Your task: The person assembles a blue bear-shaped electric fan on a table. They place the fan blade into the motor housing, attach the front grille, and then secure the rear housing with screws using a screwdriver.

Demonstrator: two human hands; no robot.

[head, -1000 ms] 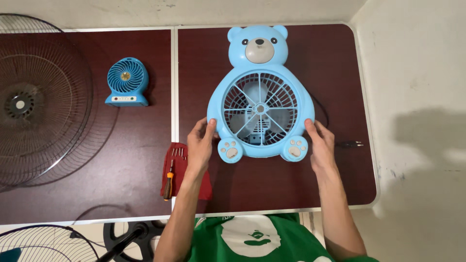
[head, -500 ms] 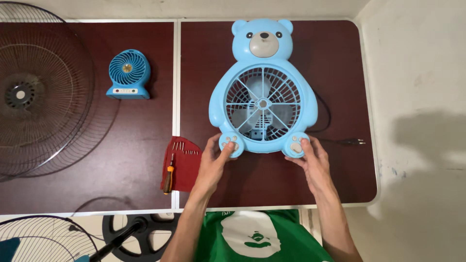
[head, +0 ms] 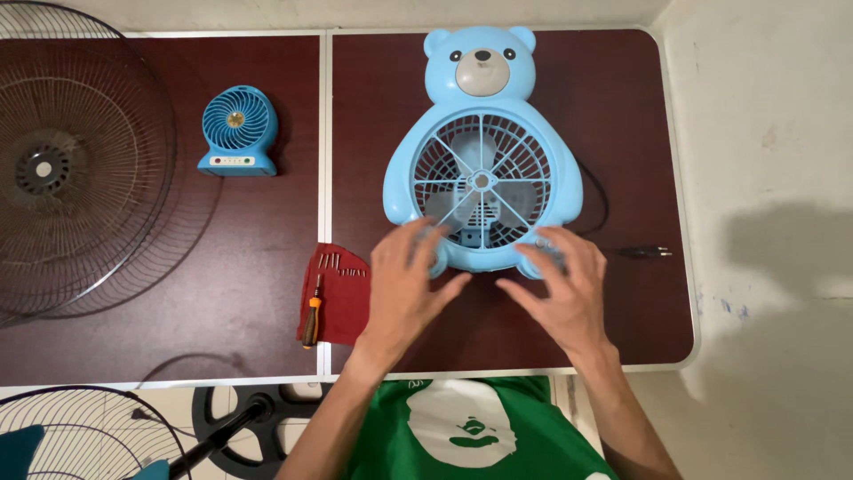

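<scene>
A light blue bear-shaped fan (head: 482, 133) lies face up on the dark brown table (head: 613, 107), its round grille and blades showing. My left hand (head: 404, 289) is spread over the fan's left foot, fingers apart and blurred by motion. My right hand (head: 562, 298) is spread the same way over the right foot. Both hands touch the fan's lower edge; neither closes around anything that I can see.
A small blue desk fan (head: 236, 131) stands at the back left. A red tool pouch (head: 342, 298) with an orange-handled screwdriver (head: 310, 322) lies beside my left hand. A large wire fan guard (head: 71, 169) covers the table's left. The fan's plug (head: 649, 252) lies right.
My hands slid from the fan's sides down to its feet, then spread flat over them. The view has shifted, so the fan now sits slightly higher in the frame.
</scene>
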